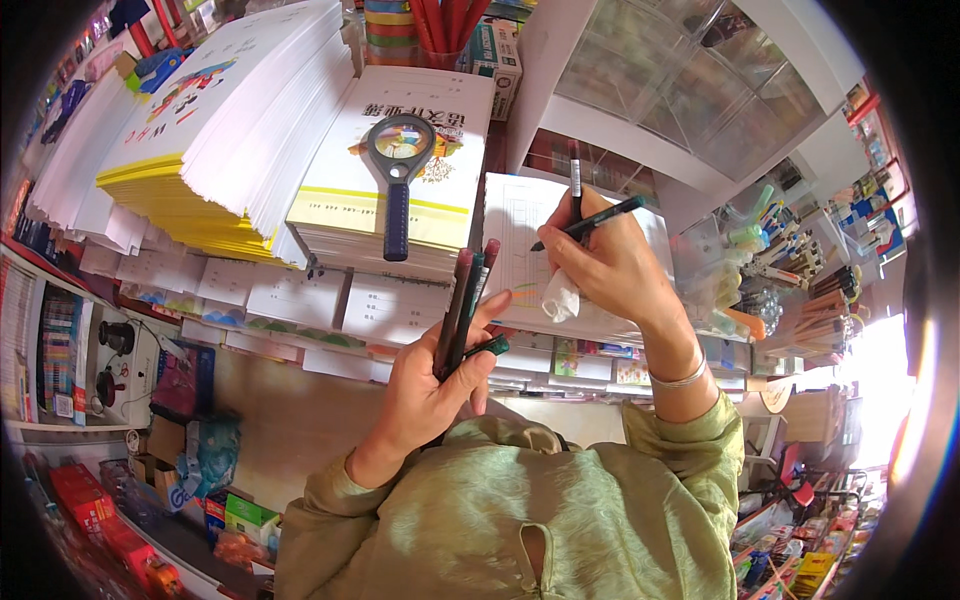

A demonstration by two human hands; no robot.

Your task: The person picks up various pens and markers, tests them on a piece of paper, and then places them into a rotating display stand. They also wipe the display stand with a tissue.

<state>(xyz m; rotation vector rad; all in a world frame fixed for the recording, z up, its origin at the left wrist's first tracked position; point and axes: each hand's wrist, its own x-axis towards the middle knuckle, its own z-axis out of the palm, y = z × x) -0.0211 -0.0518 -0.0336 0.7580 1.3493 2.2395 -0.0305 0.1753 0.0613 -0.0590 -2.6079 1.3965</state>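
Note:
My left hand [412,401] grips several dark pens [456,315] with maroon and green ends, pointing away from me. A green pen cap [491,346] sticks out between its thumb and fingers. In my right hand [630,270] is a dark pen with a green end [619,214], its tip at the page of a notebook [517,221] printed with ruled lines. A second pen with a maroon end [575,169] stands up among the same hand's fingers. Crumpled white tissue [560,298] shows below that hand; whether the hand holds it is unclear.
Left of the notebook, a magnifying glass [397,187] lies on a stack of exercise books [330,199]. A taller stack of booklets [247,135] stands farther left. Clear compartment boxes [690,67] rise behind on the right, and many pens [787,247] stand in holders at the right.

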